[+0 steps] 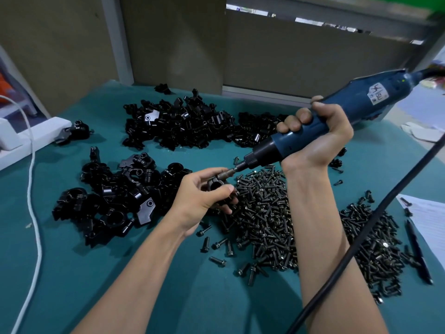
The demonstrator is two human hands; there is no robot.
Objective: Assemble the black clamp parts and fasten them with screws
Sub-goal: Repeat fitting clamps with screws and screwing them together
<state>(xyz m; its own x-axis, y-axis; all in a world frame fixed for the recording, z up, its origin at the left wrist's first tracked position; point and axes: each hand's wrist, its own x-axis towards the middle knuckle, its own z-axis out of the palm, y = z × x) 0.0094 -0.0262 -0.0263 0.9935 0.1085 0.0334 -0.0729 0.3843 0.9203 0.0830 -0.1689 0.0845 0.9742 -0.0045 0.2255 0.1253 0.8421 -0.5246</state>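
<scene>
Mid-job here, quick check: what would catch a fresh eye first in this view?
The big blue electric screwdriver, gripped by the right hand at centre right, slants down with its bit at a small black clamp piece that the left hand pinches mid-frame. Below them a wide heap of dark flanged screws spreads over the teal table cover, and piles of black clamp parts lie to the left and behind.
</scene>
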